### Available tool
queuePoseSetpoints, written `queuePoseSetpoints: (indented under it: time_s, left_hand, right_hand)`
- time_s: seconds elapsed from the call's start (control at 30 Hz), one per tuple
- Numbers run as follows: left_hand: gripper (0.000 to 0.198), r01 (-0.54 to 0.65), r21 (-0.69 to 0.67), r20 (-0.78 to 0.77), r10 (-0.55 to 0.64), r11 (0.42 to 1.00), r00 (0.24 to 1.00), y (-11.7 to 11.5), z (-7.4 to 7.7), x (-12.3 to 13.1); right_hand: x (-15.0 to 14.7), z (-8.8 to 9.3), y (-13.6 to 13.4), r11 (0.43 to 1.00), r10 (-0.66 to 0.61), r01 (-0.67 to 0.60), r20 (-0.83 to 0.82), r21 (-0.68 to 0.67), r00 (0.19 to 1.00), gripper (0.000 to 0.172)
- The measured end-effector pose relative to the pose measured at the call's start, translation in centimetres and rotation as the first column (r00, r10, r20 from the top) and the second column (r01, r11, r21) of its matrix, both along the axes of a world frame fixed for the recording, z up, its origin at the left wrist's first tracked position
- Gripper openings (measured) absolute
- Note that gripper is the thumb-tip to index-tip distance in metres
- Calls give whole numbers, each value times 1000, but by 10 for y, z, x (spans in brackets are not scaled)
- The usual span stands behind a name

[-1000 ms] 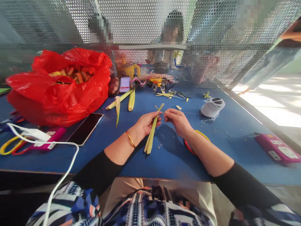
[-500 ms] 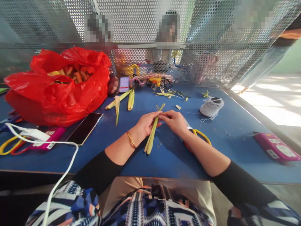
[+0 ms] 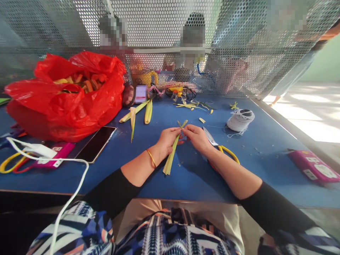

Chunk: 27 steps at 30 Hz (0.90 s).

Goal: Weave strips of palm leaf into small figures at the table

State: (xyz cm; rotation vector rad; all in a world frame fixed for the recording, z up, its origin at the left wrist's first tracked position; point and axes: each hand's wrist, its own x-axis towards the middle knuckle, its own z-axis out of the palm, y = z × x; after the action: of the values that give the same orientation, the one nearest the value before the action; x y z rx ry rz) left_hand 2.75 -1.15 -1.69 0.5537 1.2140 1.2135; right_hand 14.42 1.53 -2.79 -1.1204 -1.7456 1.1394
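Note:
Between both hands, over the blue table, is a bundle of pale green leaf strips that look like corn husk (image 3: 171, 156). Its broad ends point down toward me and two short tips cross at the top. My left hand (image 3: 169, 139) is closed around its upper part. At the crossing, my right hand (image 3: 195, 136) pinches the strips with thumb and fingertips. A thin white thread runs from a wound spool (image 3: 240, 119) toward my right hand; its end is hidden at the fingers. Scissors (image 3: 228, 154) with yellow and red handles lie partly under my right forearm.
A red plastic bag (image 3: 66, 117) full of pieces stands at left, near a phone (image 3: 97, 144) and a white cable (image 3: 70, 202). Loose husks (image 3: 148, 111) lie ahead. A perforated metal screen (image 3: 164, 32) closes the far side, with people behind. A magenta box (image 3: 313, 165) sits right.
My fingers have shifted slightly at the top of the husk bundle, and my left hand is turned a little more over it. The scissors' blade shows more. The view has moved slightly.

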Motion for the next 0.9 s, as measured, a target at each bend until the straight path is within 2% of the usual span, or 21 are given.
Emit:
queuePoseSetpoints:
  time_s: [0.13,0.23,0.3,0.4,0.5,0.63,0.77,0.9]
  left_hand:
    - [9,-12,13,-119,13,1000,993,0,-3,3]
    - [16,-25,47,-253,37,999,967,-1,-7,5]
    - [17,18,87,-358,15,996,934,0,-10,4]
    - [12,151,143,-526,-54,978,849,0,-13,2]
    - [8,241,173,-623,-84,955,778,0,-15,-1]
    - [8,275,235,-702,-33,932,711,-2,-15,-2]
    - [10,311,290,-831,77,905,551,-1,-15,-5]
    - [12,315,299,-881,133,901,455,0,-16,-7]
  right_hand:
    - [2,8,1,997,-15,9,-81,-75,997,20]
    - [5,11,2,993,-9,3,-50,-118,999,17]
    - [6,11,3,986,7,-14,-41,-166,999,15]
    - [7,10,5,970,28,-50,-95,-236,995,14]
    - [8,9,6,963,47,-79,-128,-258,991,13]
    - [9,9,7,964,67,-97,-129,-246,989,12]
    - [9,10,6,967,97,-122,-120,-224,988,11]
    - [7,11,4,966,108,-147,-182,-215,977,13]
